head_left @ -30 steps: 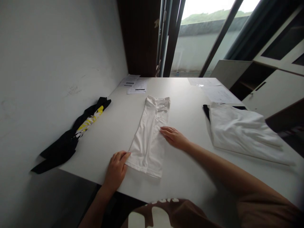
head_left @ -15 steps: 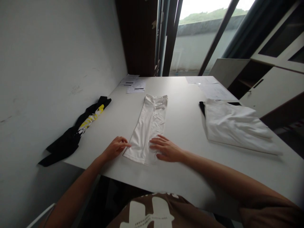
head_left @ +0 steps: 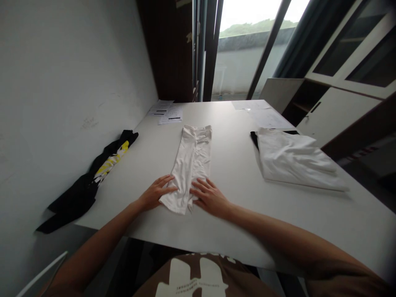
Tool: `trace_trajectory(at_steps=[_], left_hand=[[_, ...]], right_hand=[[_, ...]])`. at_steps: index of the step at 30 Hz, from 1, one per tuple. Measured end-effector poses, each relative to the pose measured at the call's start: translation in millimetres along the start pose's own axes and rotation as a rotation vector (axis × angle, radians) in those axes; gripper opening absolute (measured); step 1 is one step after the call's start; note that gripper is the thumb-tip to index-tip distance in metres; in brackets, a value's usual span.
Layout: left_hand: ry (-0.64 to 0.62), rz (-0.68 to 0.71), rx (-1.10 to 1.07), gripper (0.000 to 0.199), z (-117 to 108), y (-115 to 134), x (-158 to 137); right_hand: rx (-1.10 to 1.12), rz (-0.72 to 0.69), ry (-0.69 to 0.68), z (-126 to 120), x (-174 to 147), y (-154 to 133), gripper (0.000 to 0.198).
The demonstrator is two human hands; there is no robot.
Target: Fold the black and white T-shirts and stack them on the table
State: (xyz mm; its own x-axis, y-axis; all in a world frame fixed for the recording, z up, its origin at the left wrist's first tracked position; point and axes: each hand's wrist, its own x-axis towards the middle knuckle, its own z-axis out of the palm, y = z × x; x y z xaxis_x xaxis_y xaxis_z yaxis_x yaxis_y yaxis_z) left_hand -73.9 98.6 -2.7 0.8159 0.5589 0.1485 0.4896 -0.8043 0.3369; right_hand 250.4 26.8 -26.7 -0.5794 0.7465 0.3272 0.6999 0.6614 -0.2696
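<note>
A white garment (head_left: pixel 188 161), long and narrow with a gathered band at its far end, lies flat on the white table (head_left: pixel 229 165); it looks like folded leggings or trousers. My left hand (head_left: pixel 156 192) rests on its lower left edge with the fingers stretched out. On the lower right part lies my right hand (head_left: pixel 212 198), fingers spread over the cloth. Neither hand grips the fabric. Between the hands the near hem is a little rumpled.
Folded white cloth (head_left: pixel 297 161) lies at the right over something black. A black garment with a yellow and white print (head_left: pixel 108 165) lies along the left edge by the wall. Paper sheets (head_left: pixel 170 113) are at the far left, and more sheets (head_left: pixel 266 115) at the far right.
My left hand has opened from curled fingers with one pointing and now lies on the garment's edge. The right hand has shifted slightly inward on the cloth. The whole view has turned a little.
</note>
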Motion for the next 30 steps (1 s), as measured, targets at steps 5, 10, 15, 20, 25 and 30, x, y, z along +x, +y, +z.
trace_trajectory(at_steps=[5, 10, 15, 20, 25, 30], left_hand=[[0.053, 0.021, -0.06, 0.046, 3, -10, 15], [0.027, 0.077, -0.059, 0.056, -1, -7, 17], [-0.07, 0.094, 0.013, 0.072, -5, 4, 16], [-0.047, 0.143, 0.01, 0.055, 0, 1, 20], [0.093, 0.067, -0.191, 0.038, 9, -4, 18], [0.14, -0.111, -0.437, 0.057, 14, 10, 10]], right_hand=[[0.0, 0.044, 0.025, 6, 5, 9, 0.047], [-0.009, 0.106, -0.069, 1, 10, 0, 0.076], [-0.039, 0.077, -0.055, 0, 10, -9, 0.089], [0.187, -0.248, -0.149, -7, 15, -10, 0.072], [0.638, 0.034, -0.046, -4, 19, -3, 0.035], [0.992, 0.49, -0.076, -7, 12, 4, 0.061]])
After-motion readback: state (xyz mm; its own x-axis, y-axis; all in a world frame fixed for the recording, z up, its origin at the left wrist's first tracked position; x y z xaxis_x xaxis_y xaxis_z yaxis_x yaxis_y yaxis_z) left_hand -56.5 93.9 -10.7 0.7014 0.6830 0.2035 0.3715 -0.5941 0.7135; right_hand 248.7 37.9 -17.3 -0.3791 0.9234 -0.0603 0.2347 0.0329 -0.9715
